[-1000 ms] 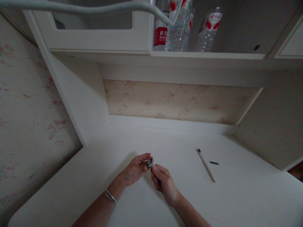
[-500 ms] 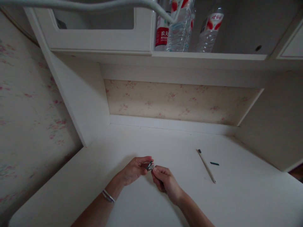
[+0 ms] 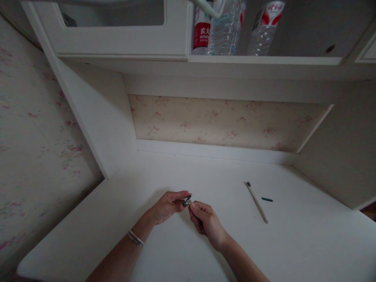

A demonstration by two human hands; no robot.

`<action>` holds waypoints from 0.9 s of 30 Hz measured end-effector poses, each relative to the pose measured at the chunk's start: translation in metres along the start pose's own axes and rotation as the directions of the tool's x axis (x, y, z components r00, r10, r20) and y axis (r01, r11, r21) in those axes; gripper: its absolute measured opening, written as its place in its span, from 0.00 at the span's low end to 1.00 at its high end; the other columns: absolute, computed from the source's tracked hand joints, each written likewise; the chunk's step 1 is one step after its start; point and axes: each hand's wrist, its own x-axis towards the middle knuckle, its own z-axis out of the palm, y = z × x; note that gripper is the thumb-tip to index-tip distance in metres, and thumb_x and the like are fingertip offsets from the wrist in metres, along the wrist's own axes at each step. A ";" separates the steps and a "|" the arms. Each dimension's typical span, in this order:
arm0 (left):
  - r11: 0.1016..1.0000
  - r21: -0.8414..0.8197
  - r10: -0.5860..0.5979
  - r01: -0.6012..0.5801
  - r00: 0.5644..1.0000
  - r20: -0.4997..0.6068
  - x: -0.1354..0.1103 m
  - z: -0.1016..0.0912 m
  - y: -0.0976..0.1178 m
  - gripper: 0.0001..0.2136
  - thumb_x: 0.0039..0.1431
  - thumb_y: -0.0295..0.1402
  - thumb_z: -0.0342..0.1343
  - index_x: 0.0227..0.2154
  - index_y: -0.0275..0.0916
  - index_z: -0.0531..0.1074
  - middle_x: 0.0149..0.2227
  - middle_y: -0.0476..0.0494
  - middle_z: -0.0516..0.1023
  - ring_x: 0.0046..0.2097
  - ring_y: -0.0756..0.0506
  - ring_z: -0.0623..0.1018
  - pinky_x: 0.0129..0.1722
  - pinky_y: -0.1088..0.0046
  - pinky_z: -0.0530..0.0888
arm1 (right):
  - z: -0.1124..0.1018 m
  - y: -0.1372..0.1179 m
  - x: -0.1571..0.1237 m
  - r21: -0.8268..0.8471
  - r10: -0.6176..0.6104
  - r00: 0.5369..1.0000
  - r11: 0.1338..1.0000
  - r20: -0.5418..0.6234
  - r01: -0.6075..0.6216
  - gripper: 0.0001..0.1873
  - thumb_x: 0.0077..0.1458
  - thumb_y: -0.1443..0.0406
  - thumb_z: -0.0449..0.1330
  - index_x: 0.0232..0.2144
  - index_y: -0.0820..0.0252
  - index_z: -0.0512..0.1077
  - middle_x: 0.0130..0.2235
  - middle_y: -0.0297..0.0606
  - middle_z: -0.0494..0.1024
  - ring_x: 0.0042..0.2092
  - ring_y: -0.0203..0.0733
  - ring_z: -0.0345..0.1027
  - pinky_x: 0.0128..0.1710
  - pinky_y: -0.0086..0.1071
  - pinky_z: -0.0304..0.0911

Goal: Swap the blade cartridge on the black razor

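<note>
Over the white desk (image 3: 182, 250), my two hands meet at a small shiny metal piece with a dark part (image 3: 187, 201); its exact kind is too small to make out. The thumb and fingers of my left hand (image 3: 167, 206) pinch its left side, and a silvery bracelet (image 3: 135, 238) is on that wrist. My right hand (image 3: 207, 219) is closed, thumb against bent forefinger, at the right end of the same piece. What lies inside the right fingers is hidden.
To the right lie a slim white pen-like stick with a dark end (image 3: 258, 203) and a short dark green stick (image 3: 267, 199). Plastic bottles (image 3: 225, 35) stand on the shelf above. A white side panel (image 3: 94, 117) rises at the left, and a pale curved bar (image 3: 205, 7) crosses overhead.
My view has tipped slightly, so the shelf and bottles sit higher in the picture. The metal piece has turned a little between my fingers; both hands keep their hold.
</note>
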 end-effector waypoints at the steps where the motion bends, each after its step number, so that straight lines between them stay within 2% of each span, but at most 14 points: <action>1: 0.999 -0.031 0.013 -0.013 1.000 -0.008 0.001 0.001 -0.002 0.22 0.42 0.33 0.71 0.42 0.39 0.76 0.43 0.39 0.76 0.43 0.44 0.74 0.48 0.68 0.66 | -0.001 0.001 0.000 0.015 0.002 1.000 1.000 -0.001 -0.002 0.28 0.55 0.43 0.61 0.23 0.60 0.61 0.18 0.26 0.55 0.16 0.30 0.40 0.12 0.24 0.34; 6: 0.970 -0.236 0.069 -0.060 0.997 0.033 0.003 0.007 -0.006 0.20 0.45 0.34 0.70 0.43 0.40 0.75 0.46 0.40 0.75 0.46 0.45 0.74 0.50 0.69 0.65 | -0.002 0.001 0.001 0.091 0.016 1.000 0.996 0.015 -0.017 0.28 0.54 0.43 0.62 0.24 0.60 0.60 0.19 0.26 0.56 0.16 0.29 0.39 0.12 0.23 0.33; 10: 0.947 -0.316 0.078 -0.059 0.996 0.047 0.002 0.008 -0.006 0.20 0.48 0.32 0.69 0.45 0.41 0.74 0.47 0.41 0.75 0.48 0.46 0.73 0.50 0.71 0.66 | 0.001 0.001 0.000 0.080 -0.005 1.000 0.997 -0.011 0.006 0.29 0.54 0.43 0.62 0.23 0.60 0.60 0.19 0.26 0.56 0.16 0.29 0.40 0.13 0.23 0.33; 15: 0.939 -0.338 0.078 -0.064 0.997 0.029 0.001 0.007 -0.008 0.18 0.50 0.32 0.68 0.44 0.40 0.74 0.47 0.42 0.74 0.47 0.46 0.73 0.48 0.71 0.67 | 0.005 0.005 0.000 0.081 -0.017 0.999 0.997 -0.034 0.020 0.29 0.55 0.43 0.61 0.22 0.60 0.60 0.18 0.26 0.56 0.16 0.30 0.40 0.12 0.23 0.34; 22: 0.938 -0.343 0.064 -0.058 0.998 0.007 0.001 0.008 -0.008 0.18 0.48 0.33 0.68 0.43 0.37 0.75 0.47 0.39 0.74 0.48 0.44 0.73 0.51 0.69 0.66 | 0.003 0.010 0.000 0.072 -0.016 0.996 0.997 -0.083 0.022 0.29 0.55 0.42 0.61 0.23 0.60 0.61 0.18 0.26 0.55 0.16 0.30 0.40 0.13 0.23 0.33; 27: 0.935 -0.351 0.071 -0.056 0.997 0.030 0.001 0.008 -0.009 0.18 0.49 0.32 0.68 0.43 0.38 0.75 0.48 0.40 0.74 0.47 0.45 0.73 0.50 0.70 0.67 | 0.004 0.009 0.000 0.091 -0.025 0.998 0.995 -0.064 0.031 0.29 0.56 0.43 0.61 0.23 0.60 0.61 0.18 0.26 0.55 0.16 0.30 0.40 0.12 0.23 0.34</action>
